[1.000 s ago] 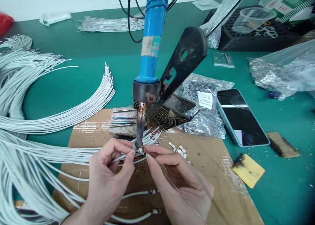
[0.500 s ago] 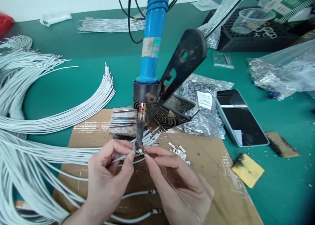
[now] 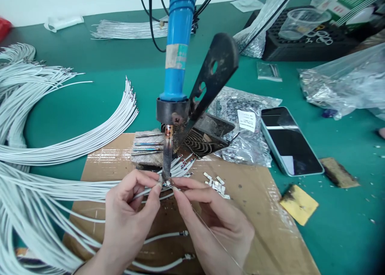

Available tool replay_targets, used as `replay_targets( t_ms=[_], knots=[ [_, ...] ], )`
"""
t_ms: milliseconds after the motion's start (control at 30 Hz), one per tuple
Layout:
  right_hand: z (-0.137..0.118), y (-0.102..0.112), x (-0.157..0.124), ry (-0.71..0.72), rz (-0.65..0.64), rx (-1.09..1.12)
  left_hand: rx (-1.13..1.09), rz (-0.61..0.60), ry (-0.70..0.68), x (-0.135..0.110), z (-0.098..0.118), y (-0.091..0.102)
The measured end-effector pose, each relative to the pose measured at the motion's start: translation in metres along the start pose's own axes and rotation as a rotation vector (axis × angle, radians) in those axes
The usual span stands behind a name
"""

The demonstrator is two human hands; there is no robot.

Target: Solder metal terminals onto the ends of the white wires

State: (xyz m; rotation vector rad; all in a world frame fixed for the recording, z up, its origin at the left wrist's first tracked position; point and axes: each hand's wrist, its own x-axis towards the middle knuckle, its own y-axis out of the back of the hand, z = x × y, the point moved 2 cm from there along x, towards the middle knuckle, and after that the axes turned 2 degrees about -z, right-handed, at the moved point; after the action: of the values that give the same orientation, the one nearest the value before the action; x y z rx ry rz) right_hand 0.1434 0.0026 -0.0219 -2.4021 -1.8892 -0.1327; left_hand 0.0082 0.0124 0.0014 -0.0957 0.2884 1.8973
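Note:
My left hand (image 3: 132,214) pinches the end of a thin white wire (image 3: 90,184) between thumb and forefinger, right under the tip of a blue-handled soldering iron (image 3: 174,86) fixed upright in a black stand (image 3: 210,82). My right hand (image 3: 216,223) pinches a thin strand of solder wire (image 3: 222,247) and meets the left hand's fingertips at the iron's tip. Both hands hover over a brown cardboard sheet (image 3: 258,210). A few small white metal terminals (image 3: 215,184) lie just right of my fingers.
Large bundles of white wires (image 3: 60,142) fan across the green table at the left. A phone (image 3: 285,140), bags of parts (image 3: 246,142), a yellow sponge (image 3: 299,204) and a black tray (image 3: 300,42) with a plastic cup lie to the right.
The view has shifted slightly, so everything sits a little further left. My hands stay pinched together at the iron's tip.

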Motion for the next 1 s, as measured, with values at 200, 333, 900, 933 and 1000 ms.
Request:
replay_targets(
  t_ms=[200, 333, 900, 933, 1000],
  knots=[
    [0.001, 0.0019, 0.001, 0.038, -0.022, -0.012, 0.001, 0.002, -0.001, 0.0, 0.0012, -0.0011],
    [0.0018, 0.0021, 0.0021, 0.086, -0.029, -0.043, -0.007, 0.007, -0.01, -0.0004, 0.0015, -0.0015],
    [0.0015, 0.0016, 0.0, 0.053, 0.006, -0.045, -0.014, -0.071, -0.029, 0.0027, -0.0056, 0.0033],
    [0.0016, 0.0018, -0.0004, 0.05, 0.008, -0.047, -0.019, -0.068, -0.036, 0.0026, -0.0059, 0.0037],
    [0.0017, 0.0015, -0.0017, 0.042, 0.009, -0.045, -0.012, -0.108, -0.037, 0.0023, -0.0066, 0.0034]
  ],
)
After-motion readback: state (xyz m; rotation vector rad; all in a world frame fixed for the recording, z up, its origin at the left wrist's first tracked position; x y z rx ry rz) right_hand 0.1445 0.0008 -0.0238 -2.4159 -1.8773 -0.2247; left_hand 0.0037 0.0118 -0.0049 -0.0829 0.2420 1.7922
